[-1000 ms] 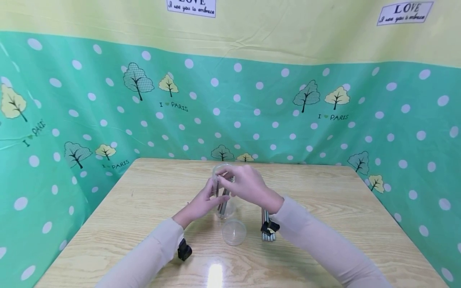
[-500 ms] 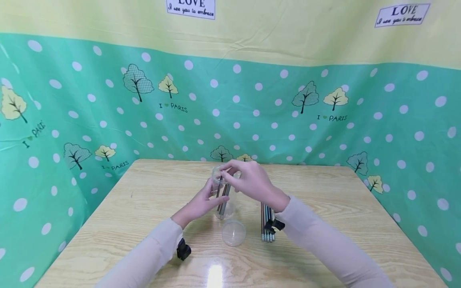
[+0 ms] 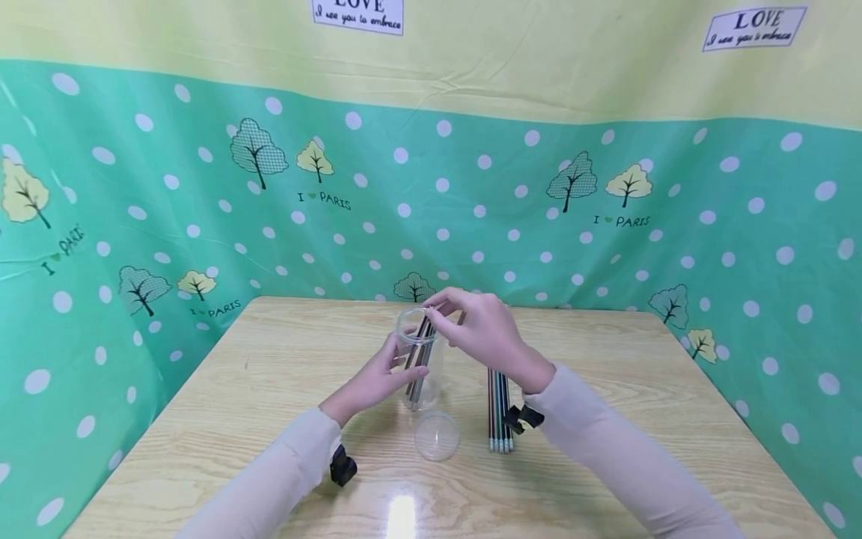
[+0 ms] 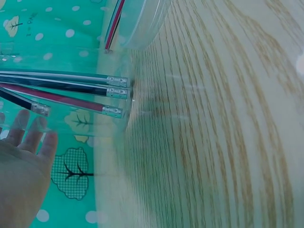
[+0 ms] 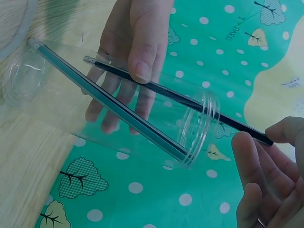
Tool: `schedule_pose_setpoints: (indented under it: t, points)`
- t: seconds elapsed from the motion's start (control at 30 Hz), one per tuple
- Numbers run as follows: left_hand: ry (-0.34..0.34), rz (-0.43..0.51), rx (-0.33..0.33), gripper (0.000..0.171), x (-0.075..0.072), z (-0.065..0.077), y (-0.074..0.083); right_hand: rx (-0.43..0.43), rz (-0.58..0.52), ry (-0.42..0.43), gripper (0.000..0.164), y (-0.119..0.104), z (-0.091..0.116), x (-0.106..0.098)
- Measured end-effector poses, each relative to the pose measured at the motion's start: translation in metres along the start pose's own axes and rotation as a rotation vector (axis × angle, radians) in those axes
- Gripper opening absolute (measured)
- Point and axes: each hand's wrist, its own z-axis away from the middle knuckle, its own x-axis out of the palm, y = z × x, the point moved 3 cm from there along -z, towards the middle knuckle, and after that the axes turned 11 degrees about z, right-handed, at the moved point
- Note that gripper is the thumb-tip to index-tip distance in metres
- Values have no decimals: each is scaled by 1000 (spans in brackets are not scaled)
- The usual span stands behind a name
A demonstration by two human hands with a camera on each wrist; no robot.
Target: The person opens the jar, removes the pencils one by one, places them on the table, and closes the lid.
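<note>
Black pencil (image 5: 183, 99): I see the right grip (image 3: 483, 328) pinching its end, left grip (image 3: 377, 379) clasping the jar (image 3: 434, 361), likely steadying it.

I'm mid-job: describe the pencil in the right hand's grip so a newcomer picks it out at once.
At the wooden table, find the clear jar. At its open rim, the right hand's grip pinches one dark pencil, partly inside. Unlike the other pencils in the jar, it reaches well out past the rim, and its eraser end sits higher than theirs.
</note>
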Motion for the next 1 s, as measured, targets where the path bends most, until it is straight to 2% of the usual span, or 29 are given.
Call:
schedule_pose_setpoints:
  t: [0.2,0.6,0.77,1.0]
  points:
    - [5,-1,-9,77,-2,-2,-10,9,-42,32,13,2,-2,-9]
    - [3,26,-3,71,-4,-1,-9,18,-68,62,13,5,-4,-20]
    - [-11,41,-3,68,-3,0,-7,35,-115,58,13,7,-3,-25]
    - [-3,17,-1,70,-3,-2,-7,24,-120,90,14,9,-4,-32]
